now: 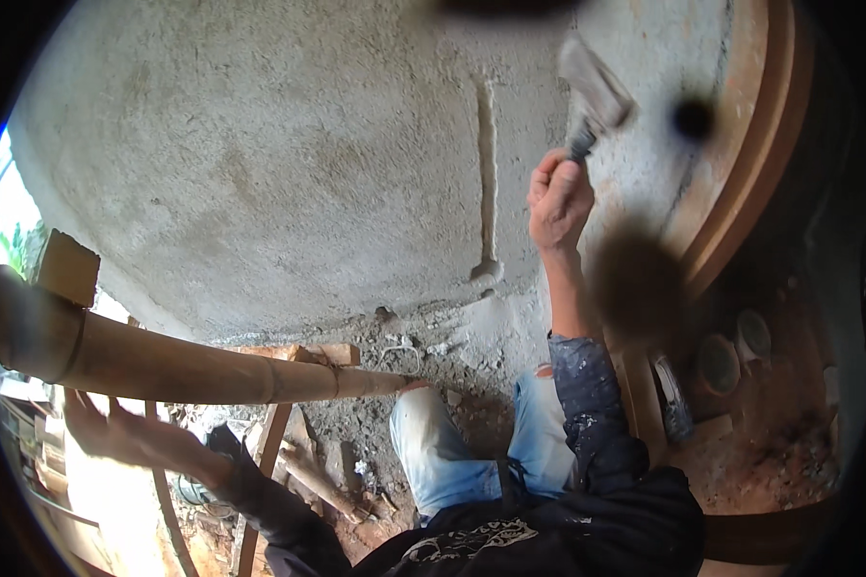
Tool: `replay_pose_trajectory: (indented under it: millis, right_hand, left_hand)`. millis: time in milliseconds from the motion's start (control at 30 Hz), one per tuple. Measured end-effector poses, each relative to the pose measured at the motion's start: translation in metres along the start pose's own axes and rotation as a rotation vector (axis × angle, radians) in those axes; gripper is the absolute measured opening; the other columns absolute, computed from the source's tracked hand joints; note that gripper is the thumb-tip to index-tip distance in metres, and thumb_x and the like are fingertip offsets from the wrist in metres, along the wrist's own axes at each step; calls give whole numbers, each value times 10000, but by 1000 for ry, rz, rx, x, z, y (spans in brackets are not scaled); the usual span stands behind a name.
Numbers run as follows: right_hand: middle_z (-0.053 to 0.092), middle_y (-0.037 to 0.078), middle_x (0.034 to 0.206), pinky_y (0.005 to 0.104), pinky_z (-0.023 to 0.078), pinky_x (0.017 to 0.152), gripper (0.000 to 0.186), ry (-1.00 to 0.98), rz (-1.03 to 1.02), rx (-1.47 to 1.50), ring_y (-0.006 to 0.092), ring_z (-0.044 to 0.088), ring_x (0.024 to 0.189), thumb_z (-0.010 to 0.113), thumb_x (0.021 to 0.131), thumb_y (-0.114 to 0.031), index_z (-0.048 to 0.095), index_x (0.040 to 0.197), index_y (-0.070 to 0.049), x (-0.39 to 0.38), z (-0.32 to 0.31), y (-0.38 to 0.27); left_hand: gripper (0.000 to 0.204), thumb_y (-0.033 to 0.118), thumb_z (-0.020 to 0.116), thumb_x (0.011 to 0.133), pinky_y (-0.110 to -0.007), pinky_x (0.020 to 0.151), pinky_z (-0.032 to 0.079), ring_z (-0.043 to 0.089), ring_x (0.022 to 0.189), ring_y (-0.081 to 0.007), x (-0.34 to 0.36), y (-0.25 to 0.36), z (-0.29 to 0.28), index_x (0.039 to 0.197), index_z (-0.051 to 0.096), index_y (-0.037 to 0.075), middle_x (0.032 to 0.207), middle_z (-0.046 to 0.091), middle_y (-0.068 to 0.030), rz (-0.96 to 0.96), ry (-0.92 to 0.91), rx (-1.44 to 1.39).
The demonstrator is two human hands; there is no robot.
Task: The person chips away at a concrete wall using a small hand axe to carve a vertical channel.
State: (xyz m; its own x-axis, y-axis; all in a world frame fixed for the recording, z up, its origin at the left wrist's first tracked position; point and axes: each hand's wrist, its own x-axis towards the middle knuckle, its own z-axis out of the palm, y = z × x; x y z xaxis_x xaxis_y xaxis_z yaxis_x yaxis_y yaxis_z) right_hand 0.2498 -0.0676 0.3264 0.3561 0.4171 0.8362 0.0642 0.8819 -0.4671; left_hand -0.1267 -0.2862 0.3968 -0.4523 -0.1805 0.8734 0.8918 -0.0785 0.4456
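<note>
My right hand (560, 207) is raised against the wall and closed around the handle of a trowel (595, 87). The trowel's blade points up and is smeared by motion, at or close to the wall; I cannot tell if it touches. Grey cement plaster (308, 163) covers the wall, with a narrow vertical groove (486, 178) cut into it left of my right hand. My left hand (130, 438) is stretched out at the lower left, just below a thick bamboo pole (183, 361). Its fingers look apart, somewhat blurred, and nothing shows in them.
The bamboo pole crosses from the left edge towards my knees. A reddish-brown frame (765, 144) borders the wall at the right. Rubble (356, 423) and wood pieces lie below the wall. Round containers (717, 363) stand at the lower right. Dark blurred spots hide parts of the view.
</note>
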Motion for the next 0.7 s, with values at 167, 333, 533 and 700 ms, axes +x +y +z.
replay_pose_trajectory:
  millis: [167, 333, 533, 700]
  right_hand:
    - [491, 56, 545, 310, 338, 423, 465, 86, -244, -476, 146, 497, 469, 368, 988, -395, 493, 735, -25, -1, -15, 88]
    - [576, 167, 644, 366, 423, 548, 348, -94, 509, -713, 239, 605, 628, 489, 961, -315, 582, 871, 8, -6, 32, 80]
    - [506, 110, 529, 346, 405, 420, 239, 116, -484, -373, 258, 536, 423, 553, 935, -226, 505, 832, -16, 2, 21, 87]
    - [519, 121, 544, 350, 396, 424, 311, 29, 135, -683, 252, 530, 447, 517, 954, -291, 541, 845, -1, -22, 23, 110]
  left_hand:
    - [659, 484, 534, 896, -391, 917, 475, 565, 1081, -286, -9, 23, 41, 1272, 476, -54, 1201, 556, -188, -293, -258, -611]
    - [638, 460, 559, 883, -362, 883, 495, 606, 1007, -278, 7, -24, 18, 1260, 492, -51, 1103, 604, -200, -441, -412, -610]
    - [619, 461, 561, 874, -344, 795, 490, 605, 874, -236, -3, -17, 28, 1217, 526, -53, 970, 614, -166, -511, -304, -664]
    - [630, 479, 542, 873, -351, 798, 487, 599, 885, -241, -11, -8, 31, 1214, 530, -51, 977, 612, -165, -511, -301, -587]
